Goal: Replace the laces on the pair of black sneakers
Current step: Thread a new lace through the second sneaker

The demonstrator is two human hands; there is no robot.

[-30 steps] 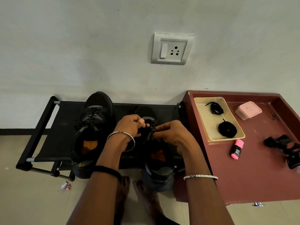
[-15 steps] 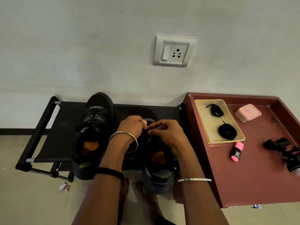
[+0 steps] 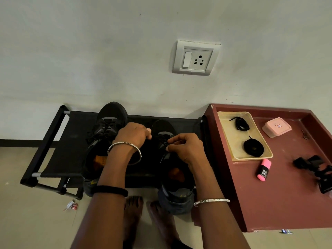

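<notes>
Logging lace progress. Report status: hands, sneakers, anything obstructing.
Left hand and right hand both pinching the lace on the right-side sneaker. Other sneaker laced, untouched. Two lace coils in the tray. Nothing in the way.

The right hand (image 3: 187, 149) hides the right sneaker's (image 3: 177, 194) eyelets; the black clips (image 3: 313, 163) run off the edge.

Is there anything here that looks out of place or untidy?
A small crumpled wrapper lies on the floor beside the front leg of the black rack. The right sneaker hangs over the rack's front edge.
</notes>
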